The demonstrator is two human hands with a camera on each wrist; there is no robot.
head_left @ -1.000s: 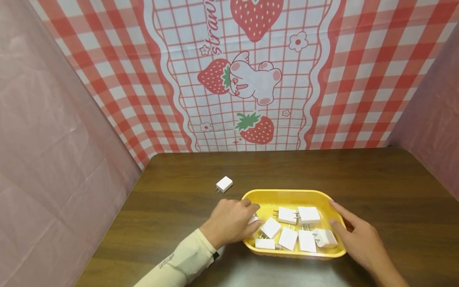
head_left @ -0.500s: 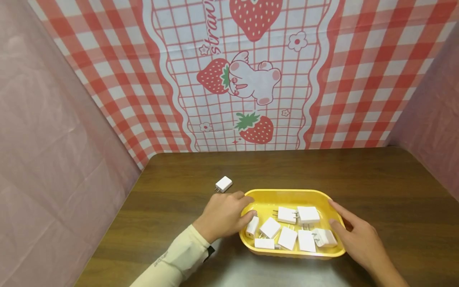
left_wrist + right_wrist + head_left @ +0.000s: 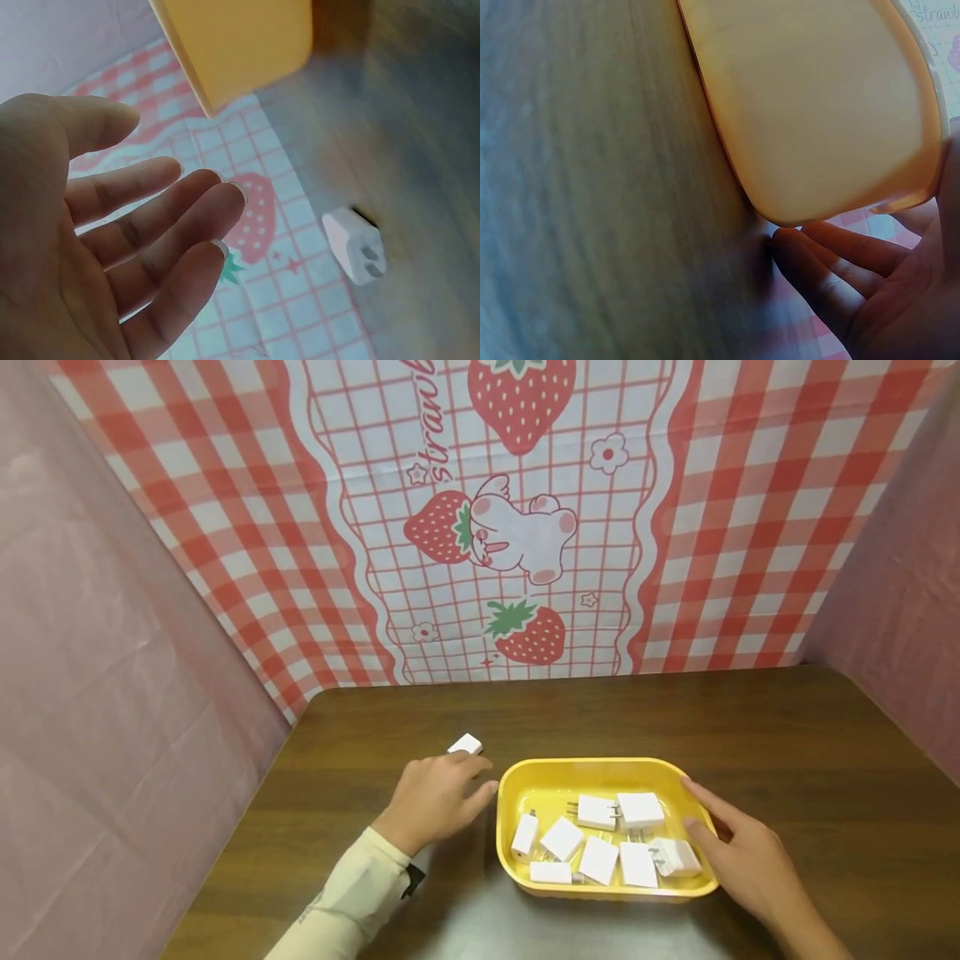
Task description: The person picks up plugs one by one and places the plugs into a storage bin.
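Note:
My left hand point(image 3: 435, 802) hovers left of the yellow plastic tray point(image 3: 592, 762), its fingers loosely bent with nothing in them. Just beyond its fingertips a single white charger plug point(image 3: 467, 744) lies on the table, partly covered by the hand in the head view. The left wrist view shows that charger plug point(image 3: 355, 244) apart from the fingers, prongs visible. At the tray's right end my right hand point(image 3: 750, 856) holds the rim, thumb over the edge and fingers along the outer wall. Several white charger plugs point(image 3: 597, 860) lie loosely inside the tray.
Everything rests on a dark brown wooden table point(image 3: 360, 727). A red checked cloth point(image 3: 750, 527) with strawberries hangs behind its far edge. Pinkish curtains point(image 3: 112, 693) stand at both sides.
My left hand has drawn out of the tray and moved left and away toward the loose charger plug. One charger plug now lies uncovered at the tray's left end. The right hand stays put.

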